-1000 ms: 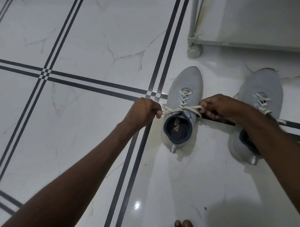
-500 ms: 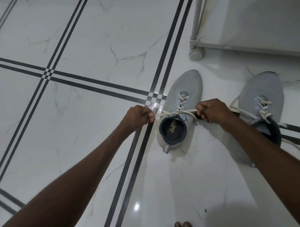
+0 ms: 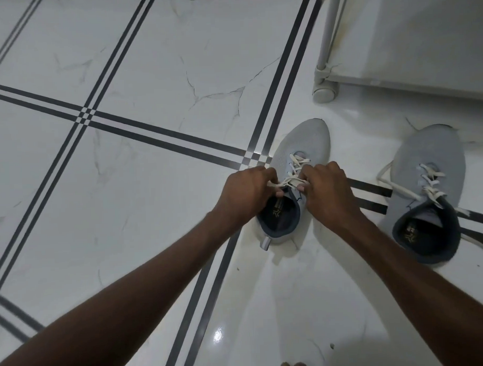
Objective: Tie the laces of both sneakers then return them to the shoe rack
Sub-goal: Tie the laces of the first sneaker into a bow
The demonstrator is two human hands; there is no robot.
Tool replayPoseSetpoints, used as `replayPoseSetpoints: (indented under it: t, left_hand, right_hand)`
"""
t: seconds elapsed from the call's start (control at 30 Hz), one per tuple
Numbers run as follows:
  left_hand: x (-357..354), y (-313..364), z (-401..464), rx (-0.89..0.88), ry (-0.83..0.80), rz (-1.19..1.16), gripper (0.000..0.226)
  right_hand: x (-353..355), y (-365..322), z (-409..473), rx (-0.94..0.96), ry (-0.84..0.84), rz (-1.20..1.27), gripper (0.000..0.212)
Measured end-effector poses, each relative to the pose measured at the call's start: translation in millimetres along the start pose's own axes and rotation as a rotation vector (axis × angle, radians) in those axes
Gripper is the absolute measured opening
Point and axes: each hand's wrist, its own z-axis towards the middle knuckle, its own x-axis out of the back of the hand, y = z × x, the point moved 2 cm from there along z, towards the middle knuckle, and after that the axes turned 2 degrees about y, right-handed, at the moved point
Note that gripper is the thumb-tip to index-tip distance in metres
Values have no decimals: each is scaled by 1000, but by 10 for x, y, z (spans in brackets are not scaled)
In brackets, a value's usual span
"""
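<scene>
While both forearms reach forward, the left hand (image 3: 245, 193) and right hand (image 3: 327, 189) each pinch the laces (image 3: 288, 182) over the left sneaker (image 3: 302, 148) on the floor (image 3: 153, 186); the right sneaker (image 3: 431, 154) lies beside it, untied.

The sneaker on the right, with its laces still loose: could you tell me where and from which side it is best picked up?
I would grip the sneaker on the right at its dark heel collar, coming from above and from the near side. The opening faces up and the heel points toward the person, so fingers can hook inside the rim. Its loose laces trail over the floor, so gather those first.
</scene>
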Motion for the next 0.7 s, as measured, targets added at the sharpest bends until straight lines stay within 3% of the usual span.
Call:
replayPoseSetpoints:
  t: [0.13, 0.2, 0.33, 0.7]
  left_hand:
    - [53, 25, -3, -76, 32, 42, 32]
    - [103, 11, 50, -89, 19, 70, 32]
    - [98, -88, 85, -70, -30, 128, 29]
    - [-93, -210, -77, -20, -71, -42, 28]
  right_hand:
    - [75, 43, 165, 73, -131, 125, 23]
    - [106, 55, 225, 140, -184, 49, 29]
    - [149, 127, 236, 393, -229, -209, 9]
    - [32, 324, 175, 500, -149, -215, 23]
